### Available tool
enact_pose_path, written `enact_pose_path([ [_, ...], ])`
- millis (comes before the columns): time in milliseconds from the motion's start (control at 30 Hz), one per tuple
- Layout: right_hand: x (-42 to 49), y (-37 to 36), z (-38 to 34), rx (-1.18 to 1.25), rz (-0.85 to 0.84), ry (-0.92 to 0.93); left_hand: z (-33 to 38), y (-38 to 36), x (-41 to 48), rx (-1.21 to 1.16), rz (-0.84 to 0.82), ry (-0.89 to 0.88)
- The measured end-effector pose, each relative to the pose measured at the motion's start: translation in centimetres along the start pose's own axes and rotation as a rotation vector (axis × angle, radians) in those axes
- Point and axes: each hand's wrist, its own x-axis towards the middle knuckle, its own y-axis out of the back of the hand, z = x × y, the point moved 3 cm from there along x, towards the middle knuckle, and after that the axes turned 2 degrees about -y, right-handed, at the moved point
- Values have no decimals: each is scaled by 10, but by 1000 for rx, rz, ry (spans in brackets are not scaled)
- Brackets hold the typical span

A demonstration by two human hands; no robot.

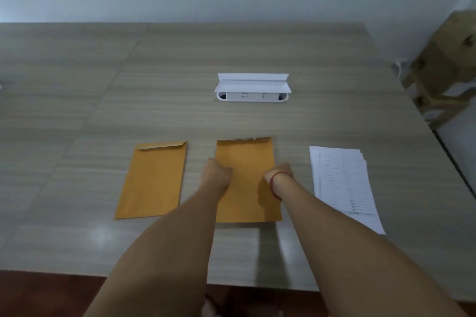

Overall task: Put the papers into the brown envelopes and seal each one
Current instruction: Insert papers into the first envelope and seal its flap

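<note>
The left hand [217, 171] and right hand [279, 170] bend down over the middle envelope [244, 157] with their fingers hidden, so any grip is unclear. The writing on the papers [340, 177] is blurred, and the stool [443, 64] is cut off by the right edge.

- Left brown envelope [154, 180]: lies flat on the desk [180, 110], long side running away from the viewer, slightly slanted. The flap at the far end is folded over, its edge lifting a little.
- Middle brown envelope [246, 152]: lies flat, near the first but apart from it. A thin white strip shows along its far edge.
- Papers [340, 180]: a stack of white lined sheets, well right of the middle envelope, corners slightly fanned.
</note>
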Motion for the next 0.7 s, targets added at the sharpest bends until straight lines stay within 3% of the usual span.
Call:
enact_pose_path([
  [67,11,3,12,-77,89,45,3,-14,-5,21,-21,-14],
  [233,24,6,51,-283,80,26,-10,-41,-19,159,-28,5],
  [433,43,-1,43,-351,74,118,-9,-38,-12,305,31,38],
  [700,59,-4,19,-463,8,285,6,-46,11,275,-72,-216],
])
